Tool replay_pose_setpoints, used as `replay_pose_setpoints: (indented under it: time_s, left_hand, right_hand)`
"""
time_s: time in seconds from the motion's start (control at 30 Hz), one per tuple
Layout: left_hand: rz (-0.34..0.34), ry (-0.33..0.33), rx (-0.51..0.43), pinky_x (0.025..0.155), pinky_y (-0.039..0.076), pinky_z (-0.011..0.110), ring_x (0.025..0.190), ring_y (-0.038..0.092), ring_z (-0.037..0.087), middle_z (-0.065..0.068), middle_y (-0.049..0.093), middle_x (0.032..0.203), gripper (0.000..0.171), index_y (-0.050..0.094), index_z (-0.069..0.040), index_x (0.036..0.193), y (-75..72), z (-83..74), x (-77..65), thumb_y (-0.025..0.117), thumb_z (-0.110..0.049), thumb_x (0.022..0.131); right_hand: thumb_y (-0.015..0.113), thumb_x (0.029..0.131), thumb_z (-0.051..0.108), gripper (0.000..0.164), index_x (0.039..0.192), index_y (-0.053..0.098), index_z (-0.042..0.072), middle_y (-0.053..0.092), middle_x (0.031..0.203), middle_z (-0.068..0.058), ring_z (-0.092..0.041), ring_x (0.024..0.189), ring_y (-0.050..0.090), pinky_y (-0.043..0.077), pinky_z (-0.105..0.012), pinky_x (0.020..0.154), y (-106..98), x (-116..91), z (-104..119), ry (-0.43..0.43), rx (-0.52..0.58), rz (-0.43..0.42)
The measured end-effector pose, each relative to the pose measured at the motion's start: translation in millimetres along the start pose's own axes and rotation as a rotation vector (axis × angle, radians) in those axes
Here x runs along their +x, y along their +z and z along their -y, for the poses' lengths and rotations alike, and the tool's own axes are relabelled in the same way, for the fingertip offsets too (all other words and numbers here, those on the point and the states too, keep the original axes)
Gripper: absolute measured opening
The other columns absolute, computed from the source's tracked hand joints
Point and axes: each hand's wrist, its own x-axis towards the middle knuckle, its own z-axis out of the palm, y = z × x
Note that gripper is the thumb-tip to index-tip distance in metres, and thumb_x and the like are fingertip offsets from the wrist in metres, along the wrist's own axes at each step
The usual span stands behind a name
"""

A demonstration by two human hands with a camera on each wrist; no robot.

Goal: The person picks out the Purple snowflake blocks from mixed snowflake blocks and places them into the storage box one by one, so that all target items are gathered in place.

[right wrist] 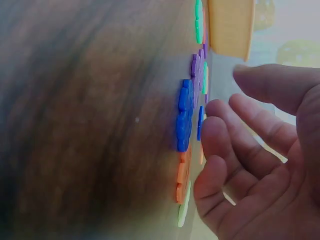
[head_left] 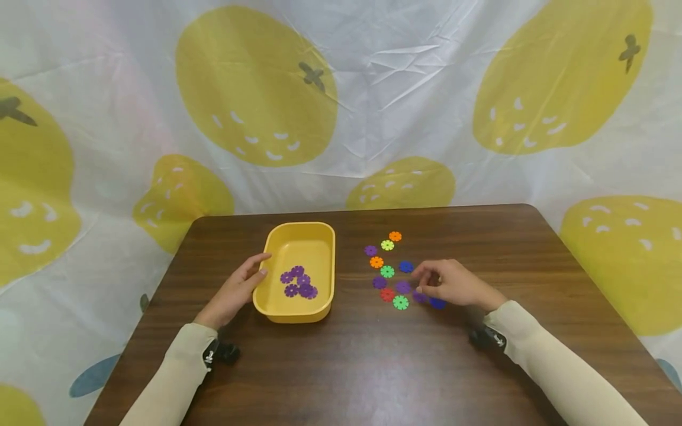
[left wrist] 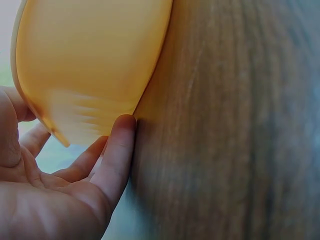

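My left hand point(head_left: 234, 293) holds the left side of a yellow plastic basin point(head_left: 298, 242), thumb at the rim and fingers against the outer wall in the left wrist view. Several purple snowflake discs point(head_left: 297, 270) lie inside it. To the right, my right hand point(head_left: 453, 283) hovers over the table discs, fingers loosely bent, with a gap between thumb and fingertips. Below its thumb is a purple disc point(head_left: 419, 296), partly covered; a blue disc point(head_left: 438, 303) lies under the palm. In the right wrist view the blue disc point(right wrist: 184, 117) stands out in front, and nothing shows between the fingers.
Between basin and right hand lie more flat discs: orange point(head_left: 395, 236), yellow-green point(head_left: 387, 245), green point(head_left: 401, 302), red point(head_left: 388, 294), blue point(head_left: 406, 267) and purple point(head_left: 379, 281). The brown wooden table point(head_left: 362, 367) ends at a fruit-print curtain point(head_left: 367, 118).
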Motion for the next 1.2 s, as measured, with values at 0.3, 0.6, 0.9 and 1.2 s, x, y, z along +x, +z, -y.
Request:
replay_pose_setpoints:
  time_s: [0.3, 0.6, 0.9, 1.2]
  left_hand:
    - [0.013, 0.015, -0.023, 0.101, 0.061, 0.046, 0.132, 0.061, 0.040, 0.027, 0.044, 0.155, 0.057, 0.032, -0.024, 0.165, -0.7, -1.5, -0.7, 0.048, -0.040, 0.113]
    - [0.011, 0.019, -0.021, 0.103, 0.060, 0.046, 0.134, 0.059, 0.040, 0.027, 0.043, 0.157, 0.056, 0.032, -0.024, 0.166, -0.9, 2.7, -0.5, 0.046, -0.039, 0.114]
    - [0.008, 0.019, -0.027, 0.103, 0.060, 0.046, 0.134, 0.060, 0.040, 0.026, 0.044, 0.156, 0.055, 0.033, -0.025, 0.165, 0.0, 2.6, 1.0, 0.047, -0.041, 0.114]
    - [0.012, 0.017, -0.022, 0.101, 0.061, 0.046, 0.133, 0.061, 0.039, 0.025, 0.045, 0.155, 0.055, 0.034, -0.027, 0.164, -0.4, 1.8, 0.9, 0.047, -0.042, 0.113]
  right_hand:
    - [0.089, 0.085, 0.020, 0.028, 0.110, 0.078, 0.012, 0.071, 0.097, 0.002, -0.012, 0.087, 0.063, 0.055, -0.024, 0.076, 0, -3, 1, 0.026, -0.009, 0.099]
    - [0.089, 0.084, 0.015, 0.024, 0.101, 0.073, 0.014, 0.069, 0.089, 0.002, -0.013, 0.082, 0.061, 0.053, -0.024, 0.071, 0, 0, 3, 0.024, 0.006, 0.117]
    - [0.083, 0.092, 0.016, 0.021, 0.111, 0.073, 0.018, 0.071, 0.090, 0.010, -0.007, 0.081, 0.063, 0.054, -0.026, 0.073, 1, 2, 6, -0.019, -0.002, 0.121]
    - [0.077, 0.095, 0.015, 0.019, 0.114, 0.076, 0.014, 0.067, 0.079, 0.012, -0.005, 0.071, 0.059, 0.053, -0.024, 0.068, 3, 14, 12, -0.027, -0.011, 0.114]
